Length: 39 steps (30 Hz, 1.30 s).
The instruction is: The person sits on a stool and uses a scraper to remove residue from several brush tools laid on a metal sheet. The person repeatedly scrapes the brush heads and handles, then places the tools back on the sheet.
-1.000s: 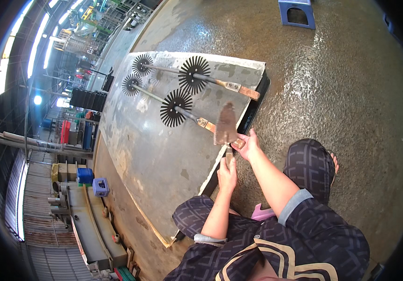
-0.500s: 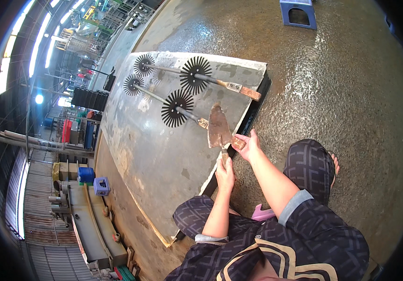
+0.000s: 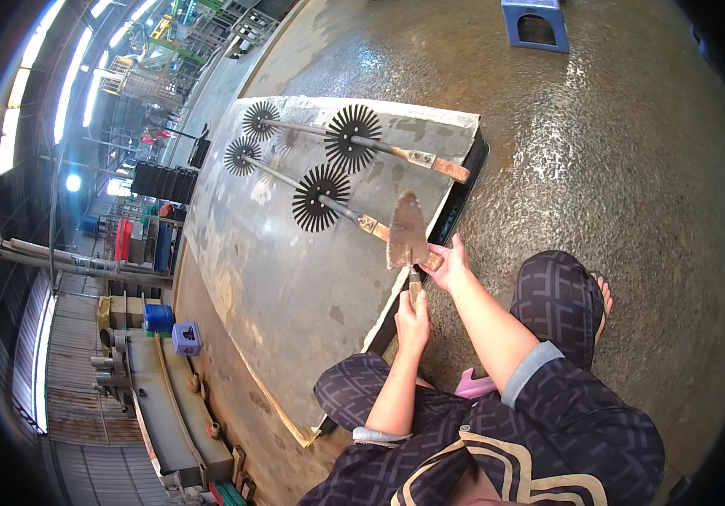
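My left grip (image 3: 413, 322) holds a rusty triangular metal trowel (image 3: 407, 232); right grip (image 3: 451, 265) beside it, can't tell if closed; slackening could drop it

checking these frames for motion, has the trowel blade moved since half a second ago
Yes: the trowel blade has swung to the right, nearer the right-hand edge of the grey slab.

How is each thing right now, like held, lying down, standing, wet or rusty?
Trowel: held, blade rusty-brown.
Left hand: closed around the trowel's handle.
Right hand: at the nearer disc tool's end; grip unclear.
Nearer disc tool: discs resting on the board.
Farther disc tool: lying on the board.
Board: flat, blotchy.
Floor: wet, shiny.
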Each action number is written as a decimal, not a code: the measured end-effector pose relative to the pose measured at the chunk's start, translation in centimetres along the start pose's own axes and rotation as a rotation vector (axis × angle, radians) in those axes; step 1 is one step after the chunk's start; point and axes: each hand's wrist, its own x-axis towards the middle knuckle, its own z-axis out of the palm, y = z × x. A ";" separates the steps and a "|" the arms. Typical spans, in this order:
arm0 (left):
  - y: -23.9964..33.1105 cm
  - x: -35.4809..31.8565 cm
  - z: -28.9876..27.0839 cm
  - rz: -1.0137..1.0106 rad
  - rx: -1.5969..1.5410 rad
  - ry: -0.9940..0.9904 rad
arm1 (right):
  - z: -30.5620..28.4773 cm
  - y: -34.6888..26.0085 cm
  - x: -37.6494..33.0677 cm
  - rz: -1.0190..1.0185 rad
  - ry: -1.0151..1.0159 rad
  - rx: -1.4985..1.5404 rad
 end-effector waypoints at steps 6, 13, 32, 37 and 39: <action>1.4 -0.2 -0.4 -0.111 -0.128 -0.055 | -0.1 0.1 0.1 -0.005 0.007 -0.016; 1.0 0.5 -0.5 -0.129 -0.110 -0.043 | -0.1 0.2 -0.1 -0.011 -0.020 -0.020; 0.4 0.1 -0.2 -0.075 -0.016 -0.051 | 0.3 0.1 -0.6 -0.008 -0.013 -0.031; 0.4 1.0 -0.6 -0.144 -0.167 -0.035 | 0.2 0.0 -0.3 0.013 0.004 -0.019; 0.9 0.1 -0.4 -0.088 -0.091 -0.049 | 0.2 0.1 -0.4 0.011 0.000 -0.016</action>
